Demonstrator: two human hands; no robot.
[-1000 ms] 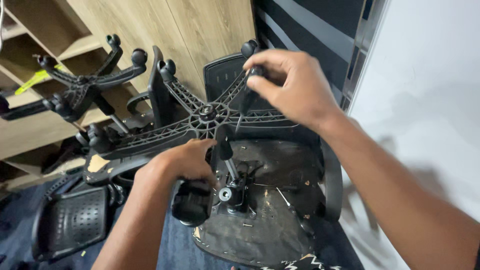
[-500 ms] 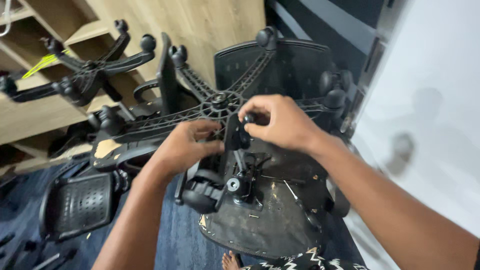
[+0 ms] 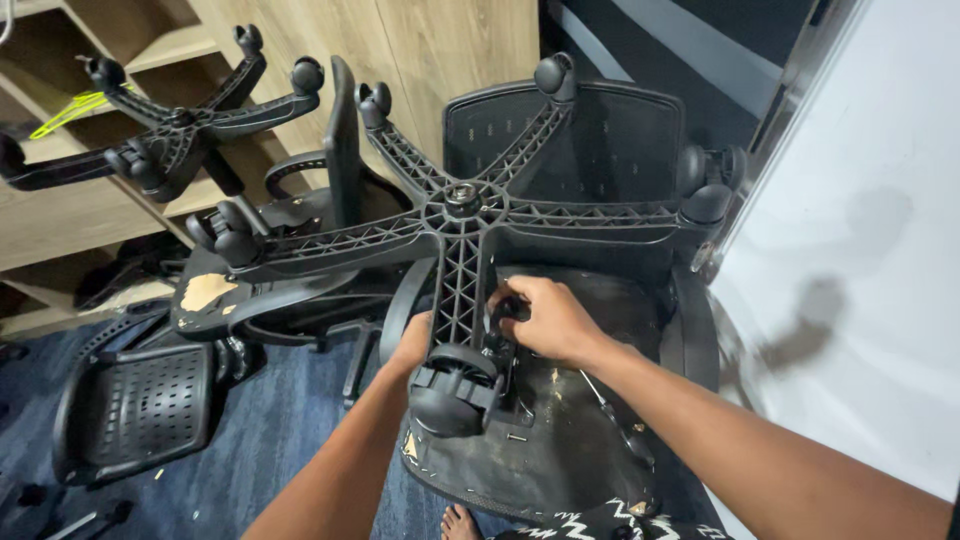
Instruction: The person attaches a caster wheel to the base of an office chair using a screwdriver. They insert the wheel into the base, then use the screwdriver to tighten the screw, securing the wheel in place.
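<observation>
Both hands [image 3: 545, 322] under star base [image 3: 462, 215] | right fingers curled, left hidden

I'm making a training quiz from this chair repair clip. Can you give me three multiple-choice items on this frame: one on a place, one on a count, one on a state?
1. Where is the right hand?
A. On the wooden shelf
B. Beside the near leg of the black five-armed plastic chair base, above the worn seat underside
C. On the blue carpet

2. How many arms does that base have?
A. Three
B. Five
C. Seven

3. How does the black office chair stand?
A. Upright on its wheels
B. Upside down, wheels in the air
C. Packed in a box

Answers:
1 B: the fingers close on a small dark part next to the leg with the black caster.
2 B: five ribbed arms spread from the hub.
3 B: the seat underside faces up and the casters point upward.
</observation>
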